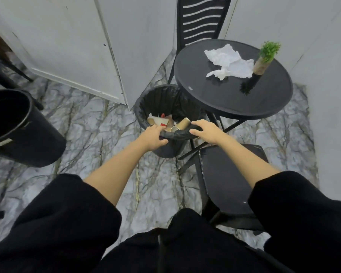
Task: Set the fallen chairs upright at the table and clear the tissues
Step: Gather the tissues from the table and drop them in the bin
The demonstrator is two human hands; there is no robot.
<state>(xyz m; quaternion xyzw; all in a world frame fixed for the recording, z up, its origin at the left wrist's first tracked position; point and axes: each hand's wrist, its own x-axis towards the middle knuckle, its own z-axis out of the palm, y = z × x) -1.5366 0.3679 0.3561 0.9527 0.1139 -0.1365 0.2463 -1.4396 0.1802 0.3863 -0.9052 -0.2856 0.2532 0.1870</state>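
Note:
Crumpled white tissues (pixel 229 63) lie on the round black table (pixel 268 103) at the right. A black slatted chair (pixel 200 18) stands upright behind the table. A second black chair (pixel 224 180) stands in front of it, its seat under my right forearm. Left of the table sits a black bin (pixel 161 99) lined with a black bag, holding paper cups and scraps. My left hand (pixel 153 137) grips the near rim of the bin. My right hand (pixel 206 131) rests on the rim's right side, fingers curled over it.
A small green plant in a brown pot (pixel 264 60) stands on the table beside the tissues. A larger black bin (pixel 18 127) stands at the left. White wall panels close off the back and right. Marble-patterned floor lies open between the bins.

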